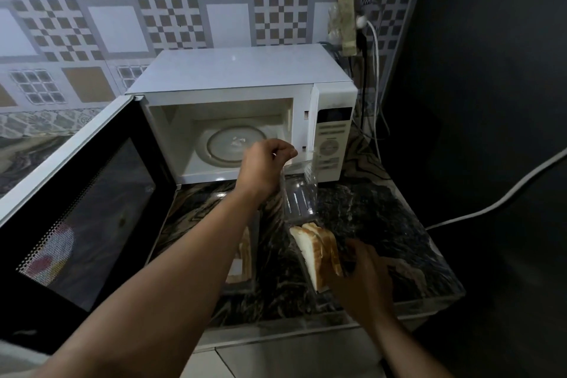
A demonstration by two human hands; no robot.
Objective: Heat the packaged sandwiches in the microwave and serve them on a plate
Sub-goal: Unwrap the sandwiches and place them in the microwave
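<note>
A white microwave (242, 77) stands at the back of the counter with its door (76, 202) swung wide to the left, and the glass turntable (236, 144) inside is bare. My left hand (265, 167) pinches the raised lid (299, 190) of a clear plastic sandwich package in front of the microwave. My right hand (363, 267) holds the lower part of that package, where white-bread sandwich halves (316, 255) stand on edge. A second packaged sandwich (244, 258) lies on the counter, partly hidden under my left forearm.
The dark marbled counter (383, 224) ends at a front edge below my hands and a right edge by a dark wall. A power strip (348, 12) hangs on the tiled wall behind the microwave, with cables (376, 70) trailing down.
</note>
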